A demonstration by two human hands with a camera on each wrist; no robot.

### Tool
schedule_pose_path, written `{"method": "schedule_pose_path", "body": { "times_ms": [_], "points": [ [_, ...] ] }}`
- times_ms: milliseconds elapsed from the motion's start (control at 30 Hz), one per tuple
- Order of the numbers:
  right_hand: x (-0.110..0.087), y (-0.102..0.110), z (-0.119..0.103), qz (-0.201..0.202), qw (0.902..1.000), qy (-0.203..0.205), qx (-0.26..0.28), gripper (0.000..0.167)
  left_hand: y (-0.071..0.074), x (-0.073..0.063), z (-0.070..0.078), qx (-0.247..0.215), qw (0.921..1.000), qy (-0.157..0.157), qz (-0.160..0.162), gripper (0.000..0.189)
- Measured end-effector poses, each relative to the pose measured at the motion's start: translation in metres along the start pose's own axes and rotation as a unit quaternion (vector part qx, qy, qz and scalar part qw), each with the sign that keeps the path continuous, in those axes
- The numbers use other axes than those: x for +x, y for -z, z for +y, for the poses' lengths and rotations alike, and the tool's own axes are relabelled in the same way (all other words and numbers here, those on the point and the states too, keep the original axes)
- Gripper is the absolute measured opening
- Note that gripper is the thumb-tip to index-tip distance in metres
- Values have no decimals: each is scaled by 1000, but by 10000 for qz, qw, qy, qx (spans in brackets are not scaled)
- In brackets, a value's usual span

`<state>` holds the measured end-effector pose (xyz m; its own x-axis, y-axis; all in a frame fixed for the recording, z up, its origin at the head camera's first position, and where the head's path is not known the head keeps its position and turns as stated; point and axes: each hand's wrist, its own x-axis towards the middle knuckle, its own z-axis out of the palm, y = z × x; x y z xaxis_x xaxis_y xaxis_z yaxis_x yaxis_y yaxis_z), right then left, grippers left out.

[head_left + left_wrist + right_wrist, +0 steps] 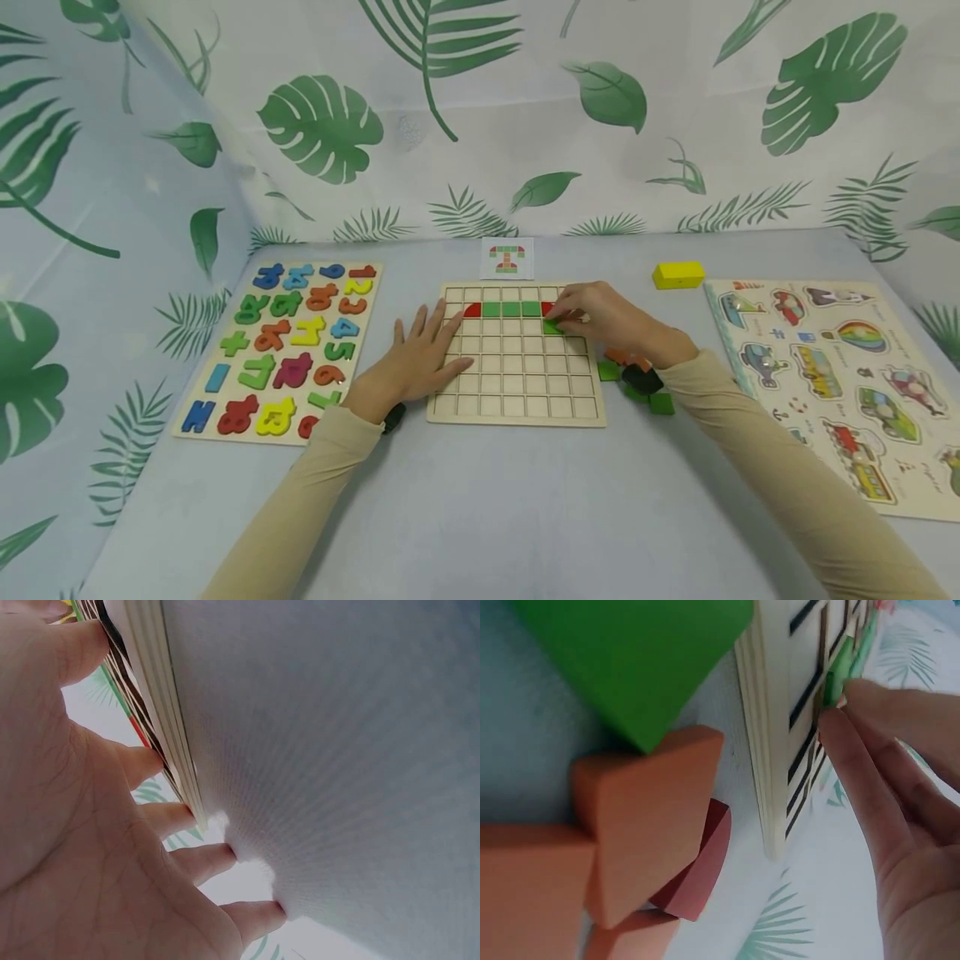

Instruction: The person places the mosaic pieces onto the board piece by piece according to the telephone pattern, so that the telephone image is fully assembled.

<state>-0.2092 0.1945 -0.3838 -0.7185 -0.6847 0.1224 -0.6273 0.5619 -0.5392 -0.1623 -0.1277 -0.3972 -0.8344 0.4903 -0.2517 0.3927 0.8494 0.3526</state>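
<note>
A wooden grid board (517, 392) lies at the table's middle, its second row holding red and green tiles (510, 309). My right hand (573, 315) pinches a green tile (553, 327) at a cell in the third row near the board's right side; in the right wrist view the fingertips (832, 724) press that green tile (840, 664) against the grid board (780, 750). Flat and spread, my left hand (420, 354) presses on the board's left edge, and its fingers (187, 817) lie along the board's side (161, 690).
Loose green and orange blocks (637, 383) sit right of the board, close up as orange blocks (637, 825) and a green block (637, 652). A pattern card (507, 257) lies behind the board, a yellow block (678, 275) at back right. A number puzzle (288, 346) lies left, a vehicle puzzle (840, 383) right.
</note>
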Motion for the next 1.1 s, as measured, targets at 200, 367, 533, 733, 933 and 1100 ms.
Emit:
{"method": "schedule_pose_path", "body": {
  "times_ms": [200, 367, 533, 733, 933, 1100],
  "points": [
    [-18, 16, 4, 275, 9973, -486, 480, 23, -1, 1, 0, 8, 10000, -13, 0, 81],
    [-36, 42, 7, 130, 9963, -674, 514, 28, -2, 0, 1, 14, 10000, 20, 8, 80],
    [-60, 64, 7, -248, 9936, -1026, 409, 30, -2, 0, 1, -18, 10000, 2, 42, 80],
    [-87, 76, 16, -798, 9887, -1263, 116, 27, -3, 1, 0, 9, 10000, 9, 59, 80],
    [-105, 78, 22, -1467, 9729, -1747, 387, 29, -3, 1, -2, -5, 10000, 34, 64, 80],
    [-113, 76, 27, -1638, 9690, -1754, 586, 27, -2, 0, -1, -9, 10000, 58, 42, 80]
  ]
}}
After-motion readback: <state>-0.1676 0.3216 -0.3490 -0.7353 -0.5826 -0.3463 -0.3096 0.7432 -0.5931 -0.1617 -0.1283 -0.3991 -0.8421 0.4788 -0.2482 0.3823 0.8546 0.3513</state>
